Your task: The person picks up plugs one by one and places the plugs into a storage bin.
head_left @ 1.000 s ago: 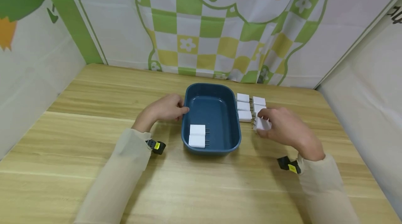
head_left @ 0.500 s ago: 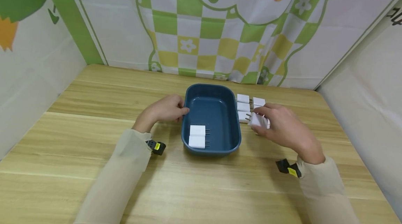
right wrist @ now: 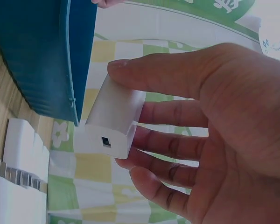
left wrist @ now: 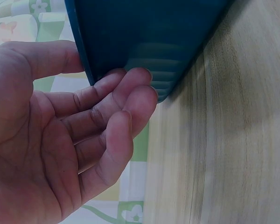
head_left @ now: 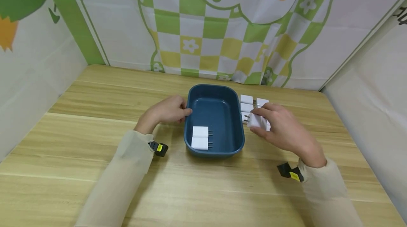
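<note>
In the head view my left hand [head_left: 168,110] grips the left rim of a dark blue plastic bin [head_left: 213,110], its thumb over the edge. The left wrist view shows the other fingers bent against the bin's outer wall [left wrist: 144,28]. Right of the bin, my right hand [head_left: 284,129] holds a white plug charger [head_left: 257,121] between thumb and fingers, prongs pointing left. In the right wrist view this charger [right wrist: 113,107] shows a small port and hangs clear of the table. Two white chargers [head_left: 200,131] lie side by side in the bin's near left corner.
More white chargers [head_left: 246,107] stand in two columns on the wooden table [head_left: 222,188], close against the bin's right side. My right hand partly covers them. A checkered curtain [head_left: 213,25] hangs behind the table, with pale walls at both sides.
My right hand has lifted one charger from the right column and carried it left, toward the bin. The left hand and the bin stay in place.
</note>
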A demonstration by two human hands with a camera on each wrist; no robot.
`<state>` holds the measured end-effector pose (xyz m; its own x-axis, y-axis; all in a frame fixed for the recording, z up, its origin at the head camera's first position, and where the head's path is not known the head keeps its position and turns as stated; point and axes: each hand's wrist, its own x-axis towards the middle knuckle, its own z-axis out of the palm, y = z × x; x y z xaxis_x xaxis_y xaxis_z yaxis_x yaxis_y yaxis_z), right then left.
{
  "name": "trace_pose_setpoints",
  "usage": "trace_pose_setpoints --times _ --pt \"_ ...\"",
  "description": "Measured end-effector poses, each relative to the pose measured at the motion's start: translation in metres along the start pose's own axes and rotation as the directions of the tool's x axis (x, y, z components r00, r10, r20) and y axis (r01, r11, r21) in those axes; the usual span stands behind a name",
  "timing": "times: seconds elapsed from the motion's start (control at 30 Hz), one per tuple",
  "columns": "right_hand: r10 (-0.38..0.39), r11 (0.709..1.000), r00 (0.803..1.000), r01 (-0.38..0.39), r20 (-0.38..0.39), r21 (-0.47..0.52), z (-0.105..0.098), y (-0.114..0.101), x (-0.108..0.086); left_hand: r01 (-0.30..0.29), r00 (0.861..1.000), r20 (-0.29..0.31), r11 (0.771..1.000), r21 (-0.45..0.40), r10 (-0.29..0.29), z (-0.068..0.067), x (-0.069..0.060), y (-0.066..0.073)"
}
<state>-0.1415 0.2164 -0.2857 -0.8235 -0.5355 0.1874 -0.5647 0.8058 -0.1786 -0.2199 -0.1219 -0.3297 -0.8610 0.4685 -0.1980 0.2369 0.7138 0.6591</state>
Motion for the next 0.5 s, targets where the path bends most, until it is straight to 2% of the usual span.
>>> trace_pose_setpoints --times 0.27,0.5 --pt "-0.036 0.999 0.999 0.036 -0.010 0.002 0.004 -0.006 0.003 0.001 1.000 -0.009 1.000 0.014 -0.001 -0.001 -0.001 0.001" --pt "-0.013 1.000 1.000 0.013 0.021 0.025 0.006 -0.014 0.002 -0.008 1.000 -0.005 1.000 0.017 0.008 0.000 0.001 -0.001"
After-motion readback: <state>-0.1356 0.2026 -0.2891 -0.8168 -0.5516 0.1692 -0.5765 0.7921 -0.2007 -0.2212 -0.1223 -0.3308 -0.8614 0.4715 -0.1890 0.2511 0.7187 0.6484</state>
